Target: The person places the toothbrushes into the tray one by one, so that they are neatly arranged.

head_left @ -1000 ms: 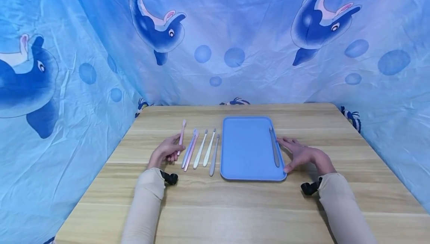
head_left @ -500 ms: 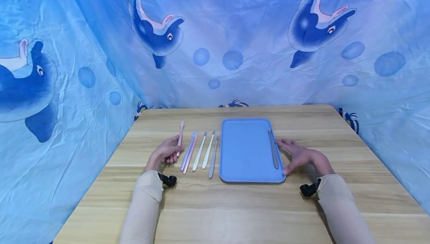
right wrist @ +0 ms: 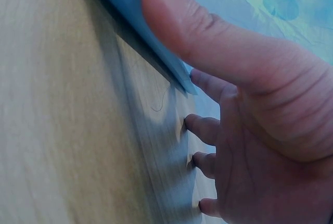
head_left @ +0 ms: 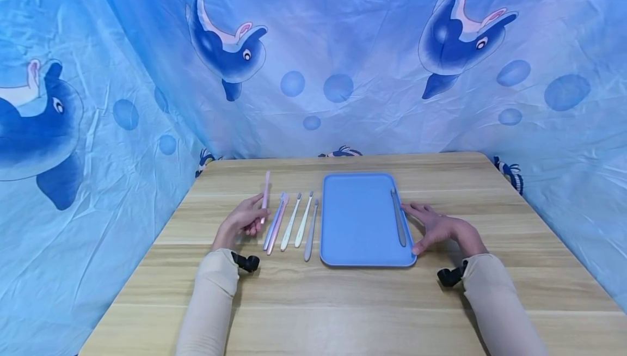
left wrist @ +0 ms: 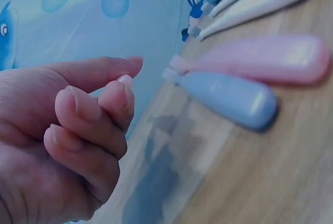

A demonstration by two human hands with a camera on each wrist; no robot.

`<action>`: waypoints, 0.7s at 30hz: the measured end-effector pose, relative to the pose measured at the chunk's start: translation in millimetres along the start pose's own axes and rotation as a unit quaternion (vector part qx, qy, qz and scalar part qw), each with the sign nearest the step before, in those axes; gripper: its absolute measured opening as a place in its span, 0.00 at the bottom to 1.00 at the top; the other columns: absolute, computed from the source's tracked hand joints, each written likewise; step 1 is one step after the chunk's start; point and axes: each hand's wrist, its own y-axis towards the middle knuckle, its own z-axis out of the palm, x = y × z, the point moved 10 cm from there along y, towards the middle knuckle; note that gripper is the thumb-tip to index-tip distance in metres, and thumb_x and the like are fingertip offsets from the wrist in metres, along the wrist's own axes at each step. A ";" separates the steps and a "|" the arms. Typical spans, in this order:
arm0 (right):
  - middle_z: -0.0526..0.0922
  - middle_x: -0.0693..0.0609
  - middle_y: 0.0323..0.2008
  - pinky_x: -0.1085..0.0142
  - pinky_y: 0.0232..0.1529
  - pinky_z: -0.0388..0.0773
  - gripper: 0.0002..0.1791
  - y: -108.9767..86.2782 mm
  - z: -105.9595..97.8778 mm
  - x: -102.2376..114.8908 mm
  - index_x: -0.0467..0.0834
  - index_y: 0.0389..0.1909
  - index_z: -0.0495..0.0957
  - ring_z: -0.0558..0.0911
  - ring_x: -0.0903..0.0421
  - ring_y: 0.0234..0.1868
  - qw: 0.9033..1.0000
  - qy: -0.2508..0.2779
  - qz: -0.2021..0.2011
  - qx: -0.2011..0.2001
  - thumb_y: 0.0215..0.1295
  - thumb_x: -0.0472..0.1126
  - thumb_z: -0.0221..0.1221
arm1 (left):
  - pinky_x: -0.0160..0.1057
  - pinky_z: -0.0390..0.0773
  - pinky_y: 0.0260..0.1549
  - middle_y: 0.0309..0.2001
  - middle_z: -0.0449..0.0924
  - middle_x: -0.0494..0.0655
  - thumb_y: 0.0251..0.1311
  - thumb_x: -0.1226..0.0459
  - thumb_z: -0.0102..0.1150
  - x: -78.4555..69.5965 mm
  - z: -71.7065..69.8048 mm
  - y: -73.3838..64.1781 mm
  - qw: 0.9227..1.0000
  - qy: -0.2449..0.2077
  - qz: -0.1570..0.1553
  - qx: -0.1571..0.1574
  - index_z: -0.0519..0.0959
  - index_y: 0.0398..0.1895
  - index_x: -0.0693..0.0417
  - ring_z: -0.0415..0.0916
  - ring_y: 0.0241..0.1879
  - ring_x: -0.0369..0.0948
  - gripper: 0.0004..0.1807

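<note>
Between thumb and fingers my left hand (head_left: 243, 218) pinches a pink toothbrush (head_left: 266, 195), its far end pointing away; the left wrist view hides most of it. To its right lie a blue toothbrush (left wrist: 229, 100) and another pink toothbrush (left wrist: 270, 58), close together on the table. My right hand (head_left: 441, 226) is spread at the right edge of a blue tray (head_left: 357, 220). Its thumb rests on the tray's rim near the front corner, and the index finger touches the side farther back. Other fingertips touch the table. A dark grey toothbrush (head_left: 399, 220) lies inside the tray, along its right side.
Two pale toothbrushes, one of them a whitish toothbrush (head_left: 303, 220), and a grey toothbrush (head_left: 311, 231) lie between the blue-and-pink pair and the tray. The wooden table (head_left: 343, 307) meets a dolphin-print curtain (head_left: 313, 45) at the back and sides.
The pink toothbrush in my left hand has shifted slightly up and away, with a small change of tilt. My right hand stays at the tray. The head view has moved a little.
</note>
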 end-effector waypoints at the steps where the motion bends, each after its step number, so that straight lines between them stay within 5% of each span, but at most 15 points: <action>1: 0.40 0.29 0.78 0.18 0.64 0.43 0.71 0.0 0.0 -0.1 0.45 0.80 0.43 0.38 0.22 0.76 1.000 -0.001 0.000 0.000 0.41 0.65 0.75 | 0.30 0.66 0.07 0.11 0.72 0.39 0.72 0.61 0.53 -1.4 0.8 0.3 1.000 -0.001 0.000 0.000 0.42 0.82 0.43 0.65 0.07 0.31 0.43; 21: 0.40 0.28 0.78 0.18 0.64 0.43 0.71 -0.9 -0.6 0.5 0.43 0.80 0.43 0.37 0.22 0.76 1.000 -0.009 -0.006 -0.001 0.42 0.64 0.75 | 0.31 0.65 0.06 0.09 0.72 0.41 0.72 0.61 0.52 -44.8 28.7 -7.9 1.000 0.005 0.022 0.018 0.43 0.82 0.39 0.65 0.06 0.33 0.42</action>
